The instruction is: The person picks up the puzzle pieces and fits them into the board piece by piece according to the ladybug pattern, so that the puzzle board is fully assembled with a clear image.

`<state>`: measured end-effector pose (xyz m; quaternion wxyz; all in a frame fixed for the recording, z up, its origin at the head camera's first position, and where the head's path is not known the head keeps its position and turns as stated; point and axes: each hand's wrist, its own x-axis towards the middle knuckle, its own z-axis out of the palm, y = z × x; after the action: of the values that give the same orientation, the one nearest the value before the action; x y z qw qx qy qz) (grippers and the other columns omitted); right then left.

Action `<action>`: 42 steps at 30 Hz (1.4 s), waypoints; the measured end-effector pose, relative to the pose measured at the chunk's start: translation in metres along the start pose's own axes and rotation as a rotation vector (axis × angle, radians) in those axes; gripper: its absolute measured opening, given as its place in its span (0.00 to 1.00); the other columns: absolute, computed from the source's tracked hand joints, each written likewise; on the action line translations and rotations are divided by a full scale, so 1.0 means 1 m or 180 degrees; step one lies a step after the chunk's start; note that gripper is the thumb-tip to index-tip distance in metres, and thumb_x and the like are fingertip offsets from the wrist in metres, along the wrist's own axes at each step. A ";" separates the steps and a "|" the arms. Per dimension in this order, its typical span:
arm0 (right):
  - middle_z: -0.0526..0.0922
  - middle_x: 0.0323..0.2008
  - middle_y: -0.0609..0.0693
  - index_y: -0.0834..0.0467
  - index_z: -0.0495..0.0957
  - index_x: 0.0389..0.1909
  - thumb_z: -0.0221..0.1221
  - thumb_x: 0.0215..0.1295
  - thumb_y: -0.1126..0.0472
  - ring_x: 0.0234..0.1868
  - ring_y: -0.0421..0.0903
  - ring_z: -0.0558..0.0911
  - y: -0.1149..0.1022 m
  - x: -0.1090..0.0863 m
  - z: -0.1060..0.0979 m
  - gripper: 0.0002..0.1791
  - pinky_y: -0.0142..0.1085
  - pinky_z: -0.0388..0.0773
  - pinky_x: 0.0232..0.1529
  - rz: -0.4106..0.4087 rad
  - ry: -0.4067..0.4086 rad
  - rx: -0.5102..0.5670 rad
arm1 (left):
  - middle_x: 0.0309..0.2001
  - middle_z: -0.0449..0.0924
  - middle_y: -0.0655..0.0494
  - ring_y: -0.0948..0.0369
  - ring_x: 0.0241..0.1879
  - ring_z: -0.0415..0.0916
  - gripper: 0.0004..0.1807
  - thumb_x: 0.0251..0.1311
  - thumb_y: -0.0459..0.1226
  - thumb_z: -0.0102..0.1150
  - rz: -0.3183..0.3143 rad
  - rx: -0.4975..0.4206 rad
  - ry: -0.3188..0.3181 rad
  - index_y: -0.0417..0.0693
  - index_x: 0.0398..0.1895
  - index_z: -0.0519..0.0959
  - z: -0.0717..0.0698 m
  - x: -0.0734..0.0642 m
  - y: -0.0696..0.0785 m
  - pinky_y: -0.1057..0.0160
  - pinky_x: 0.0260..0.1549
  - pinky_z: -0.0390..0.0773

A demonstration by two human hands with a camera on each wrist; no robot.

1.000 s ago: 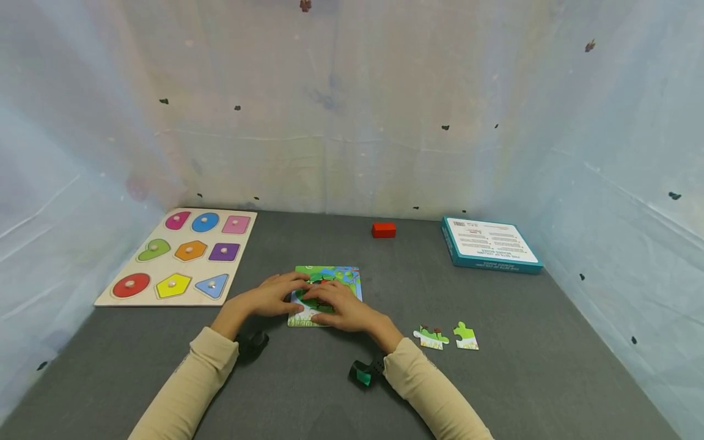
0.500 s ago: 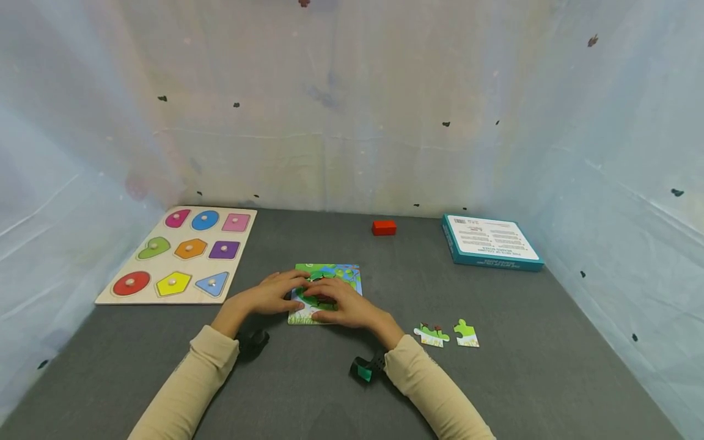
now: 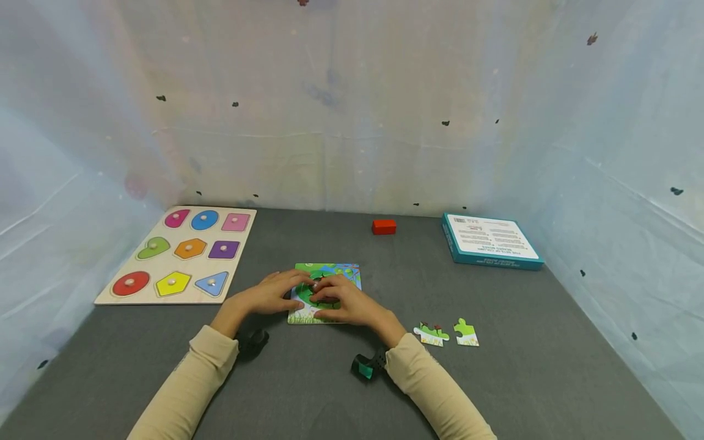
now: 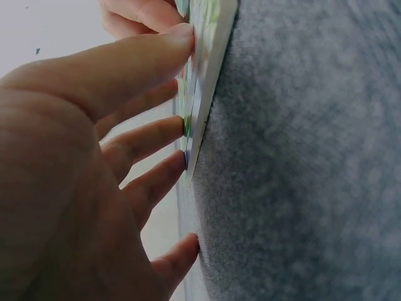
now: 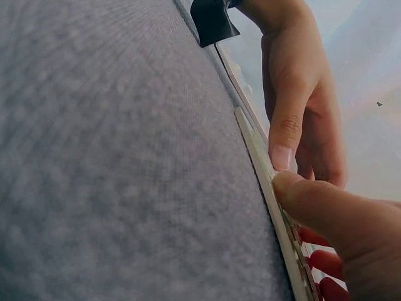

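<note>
A jigsaw puzzle board (image 3: 349, 274) with a green, blue and white picture lies flat on the grey table. My left hand (image 3: 269, 294) rests on its left part; in the left wrist view the thumb (image 4: 138, 66) and two fingertips touch the board's face, while the little finger reaches past its edge. On the board's middle and right, my right hand (image 3: 354, 304) presses with bent fingers and lowered thumb (image 5: 313, 197). The hands cover much of the picture. Two loose jigsaw pieces (image 3: 431, 335) lie right of the right forearm, side by side but apart.
A wooden shape board (image 3: 184, 229) with coloured knobbed shapes lies at the left. Toward the back stand a red block (image 3: 384, 227) and, further right, a teal box (image 3: 492, 241). Pale plastic sheeting (image 3: 330, 110) encloses the table's back and sides.
The right hand's fingers have bent more and shifted slightly over the puzzle board. The left hand stays almost where it was, and the loose pieces have not moved.
</note>
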<state>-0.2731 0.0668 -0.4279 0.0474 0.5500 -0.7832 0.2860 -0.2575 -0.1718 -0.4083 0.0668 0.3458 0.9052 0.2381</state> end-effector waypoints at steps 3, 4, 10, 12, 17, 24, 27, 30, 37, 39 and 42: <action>0.78 0.49 0.57 0.60 0.82 0.44 0.65 0.57 0.58 0.51 0.50 0.73 0.001 0.001 0.001 0.15 0.35 0.70 0.53 -0.0048 -0.0001 -0.0025 | 0.62 0.67 0.49 0.48 0.64 0.61 0.23 0.60 0.42 0.59 0.0080 -0.0051 0.0038 0.49 0.57 0.70 -0.001 0.001 0.000 0.33 0.58 0.51; 0.78 0.49 0.57 0.60 0.82 0.44 0.65 0.57 0.58 0.51 0.50 0.73 0.001 0.001 0.001 0.15 0.35 0.70 0.52 -0.0065 0.0001 -0.0019 | 0.62 0.67 0.48 0.48 0.64 0.61 0.21 0.60 0.42 0.60 0.0093 -0.0069 0.0038 0.49 0.56 0.71 -0.001 0.001 0.000 0.33 0.58 0.51; 0.77 0.50 0.55 0.58 0.82 0.44 0.65 0.57 0.57 0.52 0.47 0.72 0.001 0.001 0.002 0.15 0.34 0.70 0.52 0.0021 -0.0046 0.0006 | 0.63 0.65 0.41 0.43 0.64 0.59 0.08 0.58 0.42 0.61 0.0116 -0.0143 -0.0013 0.53 0.39 0.76 -0.002 0.000 -0.001 0.29 0.56 0.48; 0.76 0.51 0.54 0.58 0.82 0.44 0.65 0.57 0.57 0.53 0.47 0.72 0.001 0.001 0.002 0.15 0.34 0.70 0.53 0.0071 -0.0056 0.0006 | 0.63 0.65 0.40 0.43 0.64 0.60 0.07 0.57 0.43 0.63 0.0127 -0.0177 -0.0009 0.54 0.35 0.76 -0.002 0.000 -0.002 0.29 0.56 0.47; 0.76 0.52 0.55 0.57 0.81 0.44 0.65 0.57 0.56 0.54 0.47 0.71 0.001 0.001 0.001 0.15 0.35 0.69 0.53 0.0121 -0.0053 0.0010 | 0.63 0.65 0.40 0.43 0.62 0.62 0.09 0.53 0.44 0.66 0.0130 -0.0277 0.0053 0.54 0.32 0.76 -0.002 0.000 -0.003 0.29 0.57 0.46; 0.75 0.54 0.53 0.56 0.80 0.47 0.66 0.56 0.53 0.54 0.45 0.70 -0.002 0.004 -0.002 0.19 0.39 0.65 0.56 0.0266 -0.0104 -0.0089 | 0.62 0.65 0.42 0.43 0.62 0.62 0.11 0.52 0.46 0.66 0.0134 -0.0213 0.0161 0.56 0.32 0.75 0.000 0.001 -0.005 0.29 0.57 0.47; 0.75 0.54 0.53 0.55 0.80 0.48 0.66 0.56 0.52 0.55 0.45 0.70 -0.003 0.004 -0.002 0.20 0.40 0.64 0.57 0.0313 -0.0134 -0.0095 | 0.63 0.64 0.44 0.44 0.63 0.60 0.11 0.52 0.48 0.66 0.0067 -0.0237 0.0153 0.57 0.32 0.75 0.001 0.001 -0.006 0.30 0.58 0.44; 0.75 0.54 0.52 0.55 0.80 0.48 0.66 0.56 0.52 0.55 0.45 0.70 -0.003 0.004 -0.002 0.20 0.40 0.64 0.57 0.0343 -0.0162 -0.0099 | 0.63 0.64 0.44 0.43 0.63 0.60 0.11 0.52 0.49 0.65 0.0055 -0.0247 0.0158 0.58 0.31 0.74 0.002 0.000 -0.006 0.30 0.58 0.44; 0.76 0.52 0.53 0.58 0.80 0.49 0.65 0.57 0.55 0.53 0.45 0.71 -0.004 0.002 -0.005 0.19 0.36 0.68 0.54 0.0210 -0.0171 0.0081 | 0.63 0.64 0.44 0.44 0.63 0.60 0.11 0.52 0.49 0.65 0.0044 -0.0229 0.0122 0.59 0.32 0.75 0.003 0.000 -0.004 0.31 0.59 0.44; 0.76 0.50 0.54 0.59 0.79 0.48 0.65 0.58 0.57 0.50 0.45 0.73 -0.005 0.000 -0.008 0.18 0.35 0.71 0.50 0.0170 -0.0165 0.0174 | 0.63 0.64 0.44 0.44 0.63 0.60 0.11 0.52 0.49 0.65 0.0047 -0.0225 0.0107 0.58 0.33 0.76 0.003 0.001 -0.003 0.30 0.59 0.44; 0.78 0.49 0.55 0.61 0.78 0.49 0.64 0.58 0.59 0.48 0.48 0.74 -0.008 -0.006 -0.018 0.19 0.36 0.72 0.48 0.0186 -0.0184 0.0269 | 0.63 0.64 0.44 0.44 0.63 0.60 0.11 0.52 0.48 0.65 0.0044 -0.0212 0.0106 0.56 0.34 0.76 0.004 0.002 -0.003 0.30 0.59 0.44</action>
<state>-0.2680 0.0786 -0.4119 -0.0068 0.5364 -0.7873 0.3041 -0.2594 -0.1708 -0.4131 0.0616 0.3456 0.8953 0.2743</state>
